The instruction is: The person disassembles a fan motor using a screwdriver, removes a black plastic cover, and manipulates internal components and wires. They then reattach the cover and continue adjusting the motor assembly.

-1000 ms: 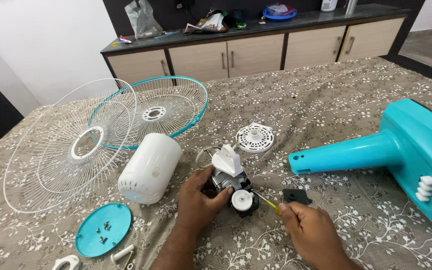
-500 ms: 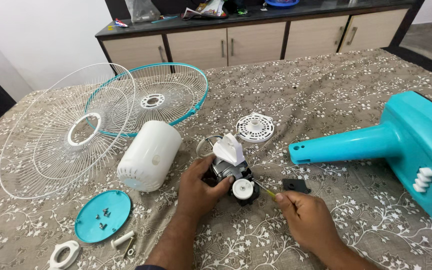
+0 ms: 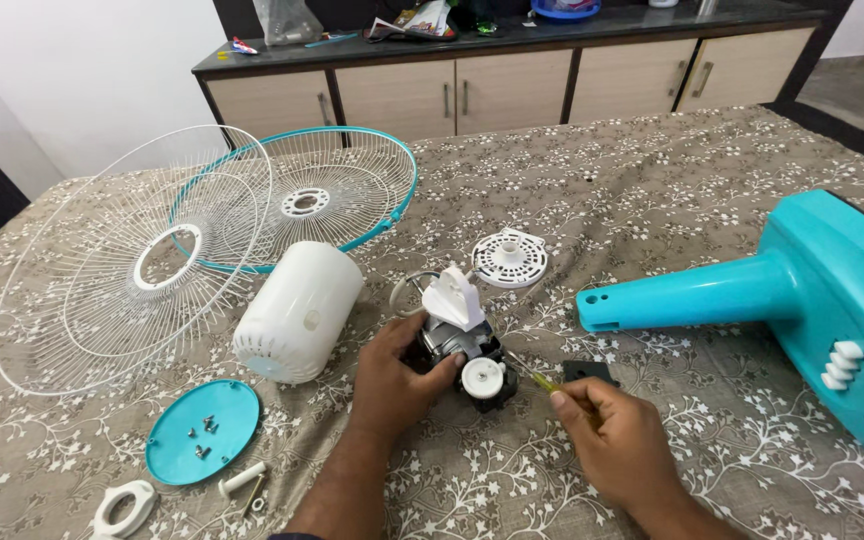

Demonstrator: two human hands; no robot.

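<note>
A: Start at the fingers. What does each hand have?

B: The left hand [image 3: 392, 375] has its fingers wrapped around the fan motor [image 3: 462, 350], pinning it to the patterned counter [image 3: 652, 200]. The right hand [image 3: 617, 445] pinches a thin screwdriver [image 3: 537, 378] with a yellow-green handle, its tip set against the motor's lower right side, by the round white knob.

A: Anything different from a second ago?

B: Very little in the hands. The grip on the motor is the same and the screwdriver has stayed at the same spot. Mostly the head has leaned in, so the motor sits nearer the middle of the view. I judge the work at that one fastening point is still going on.

A: And around them?

B: A small black square piece [image 3: 590, 371] lies just beside the right hand. The white motor cover [image 3: 297, 310] lies on its side, left of the motor, and a round white vented cap [image 3: 509, 258] is behind it. Farther left lean the two wire grilles [image 3: 132, 260]; a teal disc [image 3: 202, 432] near the front holds loose screws. The teal fan stand [image 3: 752, 290] lies well off to the right.
</note>
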